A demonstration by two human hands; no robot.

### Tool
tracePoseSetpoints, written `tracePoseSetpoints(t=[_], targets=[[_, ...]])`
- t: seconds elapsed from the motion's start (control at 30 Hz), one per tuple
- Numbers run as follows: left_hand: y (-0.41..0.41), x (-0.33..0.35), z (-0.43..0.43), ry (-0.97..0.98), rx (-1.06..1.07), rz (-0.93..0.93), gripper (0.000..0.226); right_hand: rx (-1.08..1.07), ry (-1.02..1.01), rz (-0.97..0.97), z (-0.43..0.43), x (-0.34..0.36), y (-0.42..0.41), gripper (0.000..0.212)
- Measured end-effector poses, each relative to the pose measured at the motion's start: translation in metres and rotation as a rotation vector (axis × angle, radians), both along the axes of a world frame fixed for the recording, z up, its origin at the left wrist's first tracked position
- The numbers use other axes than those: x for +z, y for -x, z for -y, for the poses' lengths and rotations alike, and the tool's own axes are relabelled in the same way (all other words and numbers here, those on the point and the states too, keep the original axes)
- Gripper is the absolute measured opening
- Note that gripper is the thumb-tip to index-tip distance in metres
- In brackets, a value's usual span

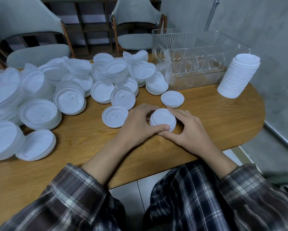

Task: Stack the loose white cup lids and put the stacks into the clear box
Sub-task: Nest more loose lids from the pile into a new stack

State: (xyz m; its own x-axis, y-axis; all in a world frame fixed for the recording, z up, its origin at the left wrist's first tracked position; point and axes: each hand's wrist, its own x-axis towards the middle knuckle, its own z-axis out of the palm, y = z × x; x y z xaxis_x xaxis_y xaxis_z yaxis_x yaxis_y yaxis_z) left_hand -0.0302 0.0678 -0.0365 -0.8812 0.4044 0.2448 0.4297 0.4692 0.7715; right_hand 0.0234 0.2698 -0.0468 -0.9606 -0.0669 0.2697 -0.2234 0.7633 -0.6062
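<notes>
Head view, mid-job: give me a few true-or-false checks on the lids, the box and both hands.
1. The left hand and the right hand both grip a short stack of lids on the table. True.
2. The clear box already holds lids. False: none show inside it.
3. A tall stack stands on the table, right of the box. True.
4. The big pile of loose lids lies right of the hands. False: it spreads to their left and behind them.
</notes>
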Motion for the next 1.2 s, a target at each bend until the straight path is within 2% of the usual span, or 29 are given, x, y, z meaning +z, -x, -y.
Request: tracePoseSetpoints(t=[0.17, 0.27, 0.37, 0.47, 0.53, 0.6, 0.8, 1.0, 1.1, 1.2], targets=[[0.002, -0.001, 0.001, 0.001, -0.016, 0.022, 0.074, 0.005, 0.048, 0.03, 0.001, 0.007, 0.001, 0.091], [0.001, 0.004, 0.004, 0.065, -0.041, -0.032, 0.074, 0.013, 0.042, 0.035, 0.003, 0.011, 0.003, 0.084], [-0.002, 0.015, 0.018, 0.081, -0.045, -0.168, 0.058, 0.02, 0.027, 0.036, 0.008, 0.011, 0.007, 0.082], [0.003, 0.024, 0.05, 0.242, -0.027, -0.413, 0.038, 0.028, 0.034, 0.039, 0.016, 0.011, 0.013, 0.086], [0.01, 0.022, 0.073, 0.365, -0.021, -0.552, 0.036, 0.035, 0.045, 0.043, 0.02, 0.012, 0.018, 0.088], [0.016, 0.016, 0.09, 0.426, -0.02, -0.602, 0.035, 0.04, 0.042, 0.052, 0.024, 0.014, 0.023, 0.085], [0.022, 0.013, 0.102, 0.455, -0.021, -0.454, 0.038, 0.04, 0.043, 0.049, 0.03, 0.01, 0.029, 0.079], [0.02, 0.017, 0.102, 0.43, -0.043, -0.383, 0.027, 0.015, 0.015, 0.024, 0.034, 0.005, 0.029, 0.083], [0.018, 0.02, 0.1, 0.338, -0.039, -0.342, 0.025, 0.013, 0.034, 0.031, 0.035, 0.006, 0.028, 0.085], [0.014, 0.027, 0.098, 0.091, 0.001, -0.228, 0.025, 0.014, 0.044, 0.034, 0.039, 0.008, 0.028, 0.083]])
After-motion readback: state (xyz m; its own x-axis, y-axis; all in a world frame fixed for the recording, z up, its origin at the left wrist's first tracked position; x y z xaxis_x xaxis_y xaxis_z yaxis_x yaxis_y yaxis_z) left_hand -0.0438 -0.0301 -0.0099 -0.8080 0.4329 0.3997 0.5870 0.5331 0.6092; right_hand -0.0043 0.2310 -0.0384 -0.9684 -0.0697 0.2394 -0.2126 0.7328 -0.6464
